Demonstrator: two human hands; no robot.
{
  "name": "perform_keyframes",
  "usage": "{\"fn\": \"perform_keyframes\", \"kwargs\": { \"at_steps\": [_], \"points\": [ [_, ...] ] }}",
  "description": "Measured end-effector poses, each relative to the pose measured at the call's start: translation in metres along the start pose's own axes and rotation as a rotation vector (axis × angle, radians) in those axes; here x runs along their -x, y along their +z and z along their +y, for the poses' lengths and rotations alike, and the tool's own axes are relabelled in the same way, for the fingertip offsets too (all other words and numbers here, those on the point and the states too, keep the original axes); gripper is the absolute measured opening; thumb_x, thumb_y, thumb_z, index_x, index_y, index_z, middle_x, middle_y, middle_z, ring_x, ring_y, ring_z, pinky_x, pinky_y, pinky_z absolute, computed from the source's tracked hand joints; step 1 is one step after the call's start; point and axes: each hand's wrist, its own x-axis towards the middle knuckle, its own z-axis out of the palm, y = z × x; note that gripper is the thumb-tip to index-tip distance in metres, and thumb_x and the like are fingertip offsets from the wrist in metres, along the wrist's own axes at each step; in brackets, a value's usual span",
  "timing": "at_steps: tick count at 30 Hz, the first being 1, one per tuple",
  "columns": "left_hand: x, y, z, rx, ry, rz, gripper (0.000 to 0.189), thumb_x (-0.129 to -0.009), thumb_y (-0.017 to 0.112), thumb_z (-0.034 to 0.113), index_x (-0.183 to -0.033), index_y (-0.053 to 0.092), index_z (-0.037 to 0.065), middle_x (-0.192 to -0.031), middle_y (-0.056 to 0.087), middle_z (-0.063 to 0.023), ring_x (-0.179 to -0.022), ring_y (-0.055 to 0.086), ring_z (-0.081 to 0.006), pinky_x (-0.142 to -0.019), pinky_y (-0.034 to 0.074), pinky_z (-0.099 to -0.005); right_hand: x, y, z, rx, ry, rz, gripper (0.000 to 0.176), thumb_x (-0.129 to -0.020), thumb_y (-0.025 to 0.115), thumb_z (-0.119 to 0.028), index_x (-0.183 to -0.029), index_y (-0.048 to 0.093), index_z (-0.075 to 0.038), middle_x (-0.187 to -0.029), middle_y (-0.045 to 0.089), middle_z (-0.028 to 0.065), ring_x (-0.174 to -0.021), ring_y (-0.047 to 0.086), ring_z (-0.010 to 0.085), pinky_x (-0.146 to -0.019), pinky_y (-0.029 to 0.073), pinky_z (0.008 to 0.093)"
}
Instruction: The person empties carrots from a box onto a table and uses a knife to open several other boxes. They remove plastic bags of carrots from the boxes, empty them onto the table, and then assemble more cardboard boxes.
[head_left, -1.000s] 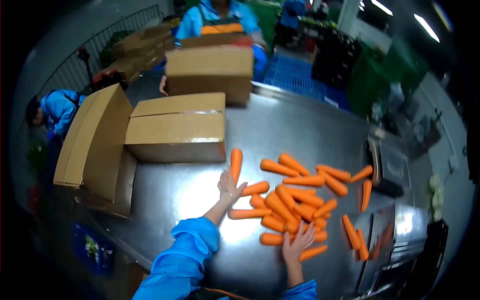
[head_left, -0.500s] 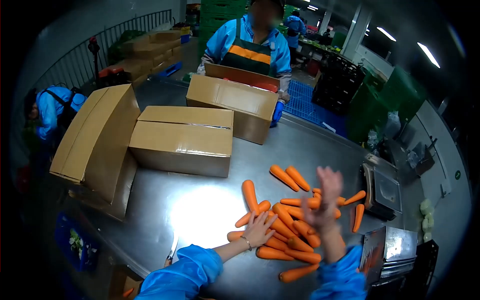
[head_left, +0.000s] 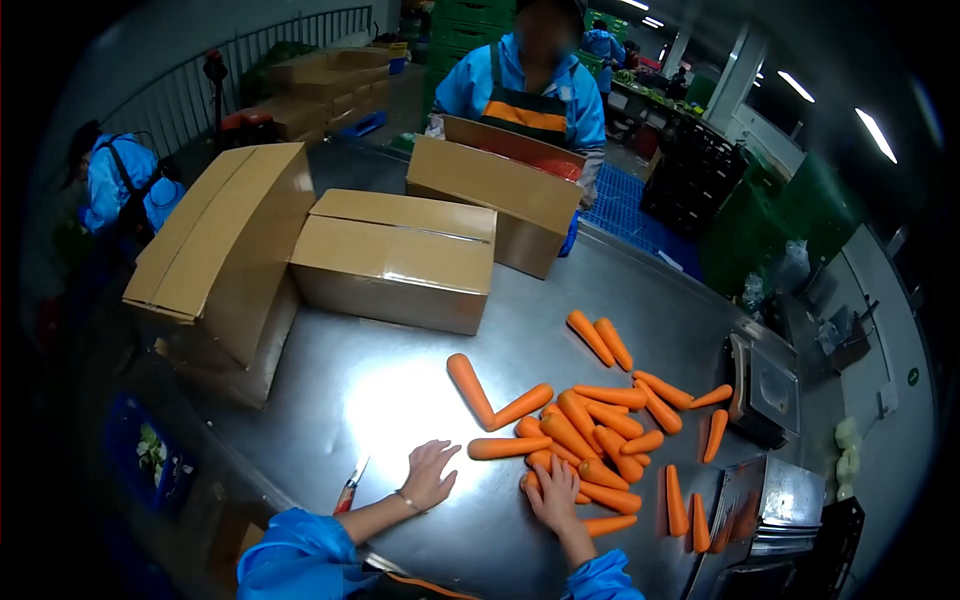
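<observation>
At lower centre of the frame, a person's left hand (head_left: 428, 478) is loosely spread and holds nothing, over a steel table (head_left: 540, 315). The right hand (head_left: 556, 498), fingers parted, rests on loose carrots (head_left: 568, 437) heaped right of centre; whether it grips one cannot be told. A knife (head_left: 350, 488) lies just beside the left forearm; a careless backward sweep could cut it. Rough pushing could scatter the tapered carrots.

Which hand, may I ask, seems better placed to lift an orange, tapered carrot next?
Probably the right hand: it lies over the orange, tapered carrots, while the left hand is over bare, grey metal tabletop.
</observation>
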Motion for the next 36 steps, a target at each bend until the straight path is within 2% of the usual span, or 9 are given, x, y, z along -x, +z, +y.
{"fn": "perform_keyframes", "kwargs": {
  "at_steps": [5,9,15,19,23,24,29,31,36],
  "points": [
    [0.096,-0.044,-0.035,-0.359,-0.346,-0.061,0.085,-0.07,0.064,0.029,-0.134,0.02,-0.004,-0.133,0.022,-0.0324,-0.124,0.022,-0.0447,-0.101,0.016,-0.0532,0.057,0.008,-0.027,-0.184,0.123,0.165,0.035,-0.075,0.061,-0.017,-0.108,0.058,-0.009,-0.122,0.048,0.018,-0.119,0.037,0.0372,-0.101,0.02,0.0512],
    [0.146,-0.04,-0.045,-0.302,-0.601,-0.083,0.093,-0.07,0.067,0.036,-0.138,0.014,-0.001,-0.139,0.016,-0.0299,-0.128,0.014,-0.0454,-0.101,0.013,-0.0549,0.088,0.021,-0.061,-0.261,0.069,0.2,0.03,-0.075,0.059,-0.013,-0.105,0.059,-0.007,-0.115,0.055,0.0144,-0.113,0.045,0.035,-0.099,0.028,0.0454],
    [0.158,-0.047,-0.055,-0.304,-0.475,0.145,0.075,-0.074,0.062,0.01,-0.136,0.023,-0.001,-0.119,0.044,-0.0211,-0.109,0.039,-0.0367,-0.095,0.029,-0.0442,0.006,0.023,-0.139,-0.454,-0.221,0.155,0.047,-0.076,0.059,-0.012,-0.12,0.047,-0.003,-0.125,0.044,0.0233,-0.117,0.04,0.0392,-0.099,0.031,0.0444],
    [0.171,-0.067,-0.071,-0.132,-0.532,0.155,0.07,-0.076,0.059,0.009,-0.136,0.023,-0.002,-0.104,0.051,-0.0195,-0.097,0.046,-0.0345,-0.09,0.035,-0.0418,-0.063,0.066,-0.175,-0.393,-0.193,0.005,0.064,-0.079,0.057,-0.024,-0.134,0.03,-0.004,-0.133,0.032,0.0273,-0.122,0.033,0.0406,-0.099,0.028,0.049],
    [0.178,-0.108,-0.062,0.006,-0.597,0.263,0.065,-0.079,0.056,0.009,-0.134,0.025,-0.005,-0.097,0.052,-0.0188,-0.094,0.046,-0.0328,-0.088,0.037,-0.0415,-0.072,0.085,-0.2,-0.087,-0.144,-0.278,0.07,-0.078,0.056,-0.037,-0.136,0.029,-0.008,-0.136,0.033,0.0183,-0.124,0.033,0.0348,-0.101,0.024,0.0496],
    [0.185,-0.104,-0.081,0.093,-0.65,0.293,0.065,-0.079,0.057,0.008,-0.135,0.025,-0.004,-0.095,0.052,-0.0165,-0.09,0.048,-0.029,-0.085,0.04,-0.0389,-0.07,0.099,-0.199,-0.024,-0.176,-0.109,0.063,-0.078,0.056,-0.033,-0.133,0.034,-0.009,-0.131,0.04,0.014,-0.119,0.038,0.0312,-0.098,0.027,0.0472],
    [0.184,-0.093,-0.132,0.641,-0.795,0.509,0.062,-0.085,0.056,0.008,-0.136,0.022,-0.002,-0.093,0.052,-0.0058,-0.076,0.052,-0.0113,-0.067,0.045,-0.0203,-0.067,0.081,-0.199,-0.154,-0.053,-0.298,0.048,-0.075,0.064,-0.033,-0.115,0.049,-0.01,-0.097,0.059,0.0167,-0.091,0.054,0.0349,-0.077,0.044,0.0445],
    [0.167,-0.108,-0.123,0.829,-0.842,0.522,0.061,-0.086,0.055,0.007,-0.136,0.021,-0.001,-0.094,0.052,-0.0058,-0.078,0.053,-0.0115,-0.067,0.046,-0.0207,-0.045,0.054,-0.182,-0.538,-0.036,-0.261,0.051,-0.075,0.065,-0.037,-0.113,0.053,-0.005,-0.106,0.058,0.0201,-0.099,0.054,0.0361,-0.085,0.043,0.0412],
    [0.126,-0.133,-0.104,1.125,-0.905,0.283,0.052,-0.089,0.052,0.009,-0.135,0.026,0.006,-0.1,0.049,-0.0075,-0.083,0.055,-0.0141,-0.07,0.053,-0.0285,-0.001,-0.002,-0.105,-0.313,0.357,0.095,0.06,-0.075,0.066,-0.033,-0.12,0.046,0.002,-0.108,0.055,0.0201,-0.1,0.052,0.0355,-0.088,0.04,0.043]
  ]
}}
